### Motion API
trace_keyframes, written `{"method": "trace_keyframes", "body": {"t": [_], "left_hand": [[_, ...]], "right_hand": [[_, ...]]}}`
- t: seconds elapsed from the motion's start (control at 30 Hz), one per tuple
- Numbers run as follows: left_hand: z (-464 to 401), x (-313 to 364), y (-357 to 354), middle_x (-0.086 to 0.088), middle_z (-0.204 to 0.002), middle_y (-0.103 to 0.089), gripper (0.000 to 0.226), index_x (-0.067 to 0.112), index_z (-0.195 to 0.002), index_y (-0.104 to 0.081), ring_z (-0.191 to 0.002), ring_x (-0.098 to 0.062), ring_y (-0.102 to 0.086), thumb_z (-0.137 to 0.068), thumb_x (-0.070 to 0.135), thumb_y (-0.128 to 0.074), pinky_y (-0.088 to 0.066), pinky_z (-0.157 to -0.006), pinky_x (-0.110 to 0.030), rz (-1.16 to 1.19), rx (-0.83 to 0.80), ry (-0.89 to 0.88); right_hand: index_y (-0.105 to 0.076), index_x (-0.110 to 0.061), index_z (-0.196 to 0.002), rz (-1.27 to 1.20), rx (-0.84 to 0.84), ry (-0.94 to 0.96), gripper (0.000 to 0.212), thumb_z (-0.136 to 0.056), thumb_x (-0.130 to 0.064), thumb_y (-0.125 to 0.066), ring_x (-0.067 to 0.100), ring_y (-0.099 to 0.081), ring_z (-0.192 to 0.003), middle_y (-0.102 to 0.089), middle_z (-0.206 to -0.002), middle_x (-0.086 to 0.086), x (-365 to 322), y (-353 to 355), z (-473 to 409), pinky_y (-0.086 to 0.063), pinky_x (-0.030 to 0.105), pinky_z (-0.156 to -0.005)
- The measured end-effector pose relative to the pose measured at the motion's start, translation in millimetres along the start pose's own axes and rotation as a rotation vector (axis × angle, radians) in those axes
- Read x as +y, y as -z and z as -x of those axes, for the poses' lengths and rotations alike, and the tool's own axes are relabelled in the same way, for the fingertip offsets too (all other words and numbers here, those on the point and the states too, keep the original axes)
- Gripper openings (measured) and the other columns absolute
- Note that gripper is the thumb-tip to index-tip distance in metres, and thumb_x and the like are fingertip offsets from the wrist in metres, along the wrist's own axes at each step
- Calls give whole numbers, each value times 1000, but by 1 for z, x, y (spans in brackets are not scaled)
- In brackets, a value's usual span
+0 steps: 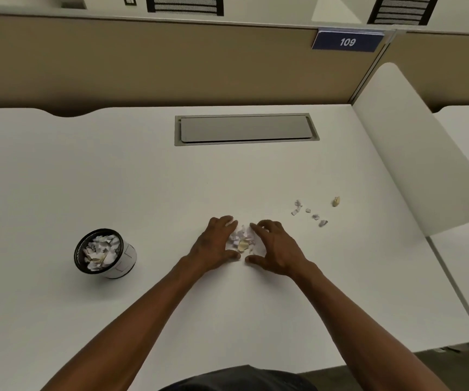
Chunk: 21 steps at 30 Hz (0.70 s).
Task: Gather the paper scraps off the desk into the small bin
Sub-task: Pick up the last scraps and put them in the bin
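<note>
Paper scraps heaped on the desk between the left hand and right hand, both cupped with fingers spread; small bin stands well left, holding scraps

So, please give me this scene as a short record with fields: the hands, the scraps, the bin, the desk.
left hand: on the desk, cupped against the left side of the pile
right hand: cupped against the right side of the pile
scrap pile: between both hands, white and yellowish pieces
loose scraps: scattered to the right, beyond the right hand
small bin: left of the hands, already holding scraps
desk: white, with a closed cable hatch at the back
</note>
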<state>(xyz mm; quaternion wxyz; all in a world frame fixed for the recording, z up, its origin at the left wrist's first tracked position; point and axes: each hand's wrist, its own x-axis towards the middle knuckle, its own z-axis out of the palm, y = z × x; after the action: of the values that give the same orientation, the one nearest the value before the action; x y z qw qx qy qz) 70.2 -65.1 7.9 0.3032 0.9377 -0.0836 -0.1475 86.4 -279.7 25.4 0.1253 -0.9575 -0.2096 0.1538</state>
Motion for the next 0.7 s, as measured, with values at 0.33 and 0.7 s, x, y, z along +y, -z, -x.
{"method": "trace_keyframes", "body": {"t": [0.33,0.7], "left_hand": [[8,18,-16,-4,-138,-47,68,11,-144,-48,-121,-21,-50,-83,20,-78,-47,-99,-28,137,76,27],[21,24,-22,-9,-105,-69,26,5,-109,-72,-96,-23,-64,-89,-3,-58,-43,-80,-16,282,318,115]], "right_hand": [[-54,-13,-134,-163,-31,-55,73,-72,-31,-87,30,-61,-104,-48,-128,8,-14,4,-9,-48,31,-85],[-73,-12,-108,-489,82,-102,31,-80,-22,-80,17,-64,-86,-70,-102,5,-35,-9,-17,-46,22,-75]]}}
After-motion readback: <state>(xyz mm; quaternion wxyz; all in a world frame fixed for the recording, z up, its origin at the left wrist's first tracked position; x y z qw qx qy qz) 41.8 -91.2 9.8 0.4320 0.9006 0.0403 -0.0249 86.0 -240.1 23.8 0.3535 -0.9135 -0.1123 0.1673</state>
